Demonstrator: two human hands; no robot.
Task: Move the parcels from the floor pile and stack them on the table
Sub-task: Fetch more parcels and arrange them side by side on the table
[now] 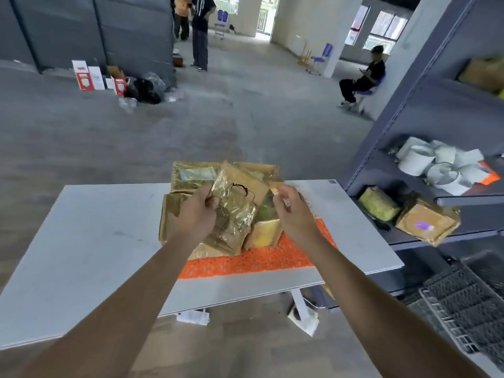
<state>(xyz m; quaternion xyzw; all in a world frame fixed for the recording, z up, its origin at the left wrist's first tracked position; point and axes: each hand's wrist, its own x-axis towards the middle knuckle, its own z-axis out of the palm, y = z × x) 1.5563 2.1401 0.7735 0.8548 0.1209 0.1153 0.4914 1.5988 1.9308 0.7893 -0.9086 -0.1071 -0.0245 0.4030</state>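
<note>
Head view: left hand (198,211) gripped the top parcel (240,205), right hand (295,214) pinched its corner, over at least five overlapping, partly hidden parcels (195,174) on the counter (90,241).

One view only, worn on the head (wide-angle: straight edges bow near the margins). It faces forward and tilts down, looking from above and close over the near edge of the surface (90,241), which fills the lower middle. Beyond, the floor (191,126) recedes to a far doorway (263,17). The shelving (425,105) crosses the right margin, near at hand.
</note>
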